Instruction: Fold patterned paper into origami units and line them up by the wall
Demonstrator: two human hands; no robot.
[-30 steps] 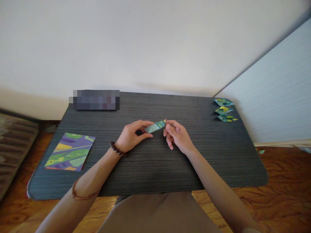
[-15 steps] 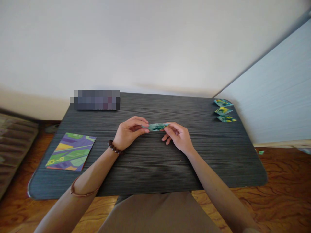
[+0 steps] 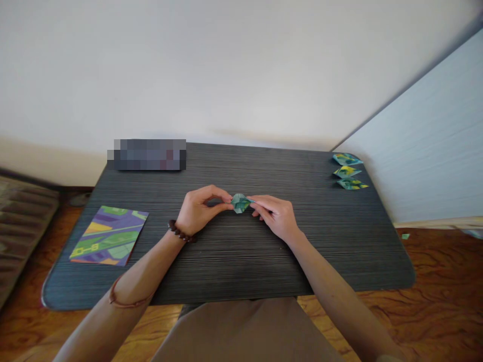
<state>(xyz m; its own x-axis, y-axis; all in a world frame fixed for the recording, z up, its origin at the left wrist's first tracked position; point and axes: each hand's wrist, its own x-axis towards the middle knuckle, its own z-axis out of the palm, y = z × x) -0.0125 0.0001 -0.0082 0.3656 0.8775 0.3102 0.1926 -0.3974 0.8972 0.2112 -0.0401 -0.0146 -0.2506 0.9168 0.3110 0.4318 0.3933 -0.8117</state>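
A small green folded paper boat (image 3: pixel 240 203) is held above the middle of the dark table, its body bulging wide between two pointed ends. My left hand (image 3: pixel 202 208) pinches its left end between thumb and fingers; a dark bead bracelet circles that wrist. At the other end, the thumb and fingers of my right hand (image 3: pixel 274 213) close on the right tip. Fingertips cover both ends of the paper.
Three similar folded paper pieces (image 3: pixel 347 172) stand in a column at the table's far right. Patterned purple and green paper sheets (image 3: pixel 109 236) lie at the left. A pixelated dark object (image 3: pixel 149 155) is at the back left, near the wall (image 3: pixel 241 70).
The folded paper has gone from a long narrow shape to a shorter, rounder, opened one. My hands have come slightly closer together, both still gripping its ends.
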